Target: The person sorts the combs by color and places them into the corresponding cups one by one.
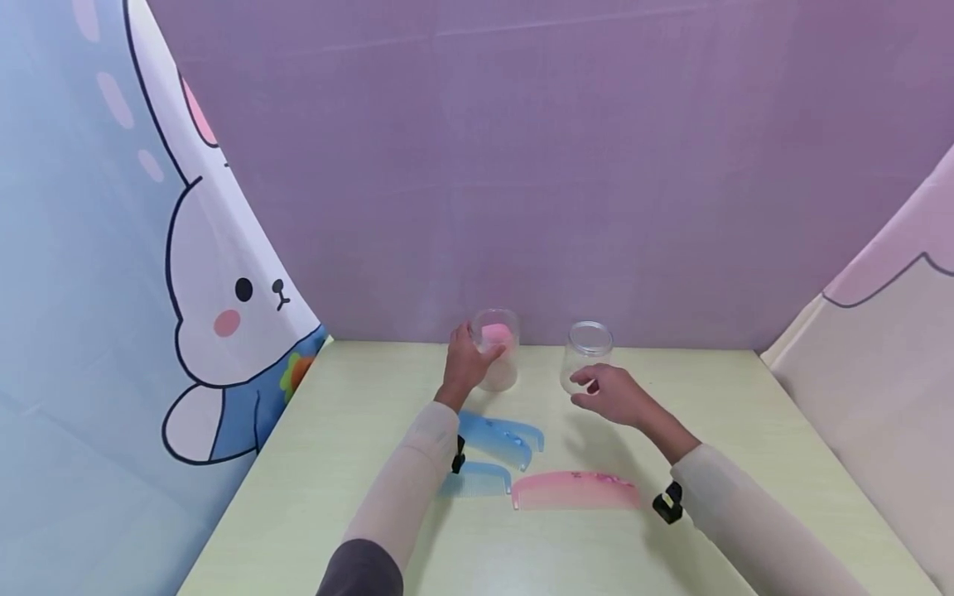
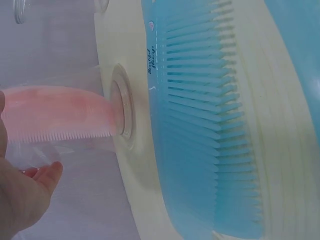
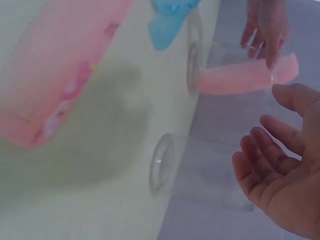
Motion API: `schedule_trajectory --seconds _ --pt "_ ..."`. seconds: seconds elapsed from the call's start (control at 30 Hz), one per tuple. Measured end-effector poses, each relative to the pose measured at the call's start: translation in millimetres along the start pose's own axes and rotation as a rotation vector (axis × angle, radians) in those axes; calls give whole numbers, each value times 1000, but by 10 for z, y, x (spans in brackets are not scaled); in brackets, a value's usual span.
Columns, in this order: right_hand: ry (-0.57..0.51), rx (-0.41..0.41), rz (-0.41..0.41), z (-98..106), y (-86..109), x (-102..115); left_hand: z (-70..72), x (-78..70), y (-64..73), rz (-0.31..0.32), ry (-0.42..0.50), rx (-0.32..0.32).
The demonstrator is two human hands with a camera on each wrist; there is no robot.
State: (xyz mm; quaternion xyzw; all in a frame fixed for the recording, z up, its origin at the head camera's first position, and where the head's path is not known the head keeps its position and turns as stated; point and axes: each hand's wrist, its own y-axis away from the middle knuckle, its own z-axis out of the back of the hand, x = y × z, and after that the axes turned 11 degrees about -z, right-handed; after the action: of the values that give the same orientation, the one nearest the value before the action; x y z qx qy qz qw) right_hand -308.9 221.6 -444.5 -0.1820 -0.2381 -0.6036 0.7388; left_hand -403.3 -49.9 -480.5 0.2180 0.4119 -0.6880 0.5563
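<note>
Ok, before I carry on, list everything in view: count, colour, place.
Table: one, pale yellow-green, centre
Left jar: one, transparent, on the table
Right jar: one, transparent, on the table
Inner comb: one, pink, inside left jar
Loose comb: one, pink, table's near part
Blue combs: three, blue, on the table, two overlapping
Backdrop: one, purple, behind
Rabbit curtain: one, mostly blue and white, left
Right curtain: one, pink and cream
Wrist devices: two, black, wrists
Sleeves: two, mostly pale, arms
Left hand: one, gripping left jar
Right hand: one, near right jar
</note>
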Motion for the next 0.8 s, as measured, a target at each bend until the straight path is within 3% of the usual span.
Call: schedule_trajectory --seconds 0.17,0.6,0.8 --pt "-7 20 47 -56 90 -102 14 0 5 -4 0 -2" --pt "43 116 74 -202 397 -372 21 1 14 -16 -1 18" --pt "7 179 -12 -342 524 -512 41 1 18 -11 10 23"
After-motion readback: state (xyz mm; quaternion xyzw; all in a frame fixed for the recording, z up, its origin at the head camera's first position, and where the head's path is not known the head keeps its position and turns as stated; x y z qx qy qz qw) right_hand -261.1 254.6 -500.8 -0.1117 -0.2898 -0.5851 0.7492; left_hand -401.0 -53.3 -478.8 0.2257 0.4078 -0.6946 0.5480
